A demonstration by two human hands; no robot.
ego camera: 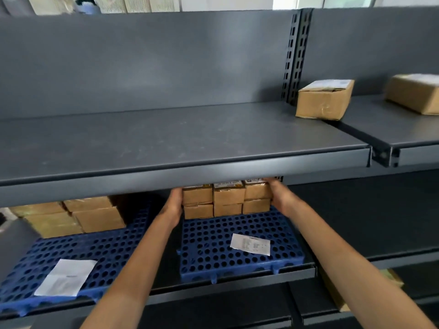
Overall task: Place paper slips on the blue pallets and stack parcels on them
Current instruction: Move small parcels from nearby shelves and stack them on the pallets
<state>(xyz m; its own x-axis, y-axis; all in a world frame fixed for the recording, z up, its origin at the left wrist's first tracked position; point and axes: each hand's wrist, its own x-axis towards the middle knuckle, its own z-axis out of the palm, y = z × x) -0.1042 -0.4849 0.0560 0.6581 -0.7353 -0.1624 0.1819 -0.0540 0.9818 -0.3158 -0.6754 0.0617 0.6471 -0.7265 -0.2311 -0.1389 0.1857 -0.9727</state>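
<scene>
Two blue perforated pallets lie on the lower shelf, the right pallet (213, 252) and the left pallet (99, 250). A white paper slip (250, 244) rests on the right pallet, and a larger slip (66, 277) on the left one. At the back of the right pallet stands a two-layer block of small brown parcels (228, 200). My left hand (173, 207) presses its left side and my right hand (281, 194) its right side. The upper shelf hides the block's top. Bigger brown parcels (71, 216) are stacked at the back of the left pallet.
The grey upper shelf (180, 143) overhangs the pallets closely. On the upper shelf to the right sit a cardboard box (324, 99) and a second box (414, 93). A slotted upright post (295, 55) divides the bays. Another box (332, 290) shows below right.
</scene>
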